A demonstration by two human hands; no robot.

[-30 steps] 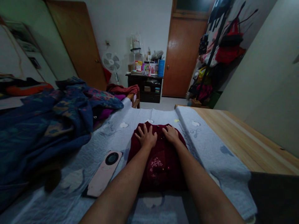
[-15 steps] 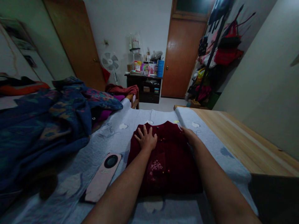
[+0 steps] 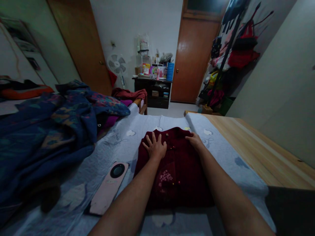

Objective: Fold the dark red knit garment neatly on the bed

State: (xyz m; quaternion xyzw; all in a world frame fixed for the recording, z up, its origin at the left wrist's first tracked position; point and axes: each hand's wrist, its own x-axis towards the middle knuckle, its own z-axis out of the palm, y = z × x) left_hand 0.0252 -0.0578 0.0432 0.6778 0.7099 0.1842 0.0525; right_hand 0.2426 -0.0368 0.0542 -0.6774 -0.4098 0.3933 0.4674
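A dark red jacket (image 3: 189, 173) lies folded in front of me, with small fastenings down its front and a pink embroidered patch. My left hand (image 3: 156, 147) rests flat on its upper left part, fingers spread. At the upper right shoulder, my right hand (image 3: 196, 141) pinches the cloth's edge between thumb and fingers. The jacket lies on a pale blue patterned bed sheet (image 3: 169, 121). Left of my forearm is a pink phone (image 3: 107, 190) with a round black camera ring, back side up.
A heap of blue floral cloth (image 3: 71, 121) covers the bed's left side. A wooden board (image 3: 248, 144) runs along the right. Beyond the bed stand a white fan (image 3: 116, 64), a dark cabinet (image 3: 152, 95) and a brown door (image 3: 194, 59). Bags (image 3: 243, 57) hang at the right.
My right hand has moved from beside the jacket's right shoulder inward onto its edge, gripping the cloth there. My left hand stays pressed on the jacket. The view has shifted slightly.
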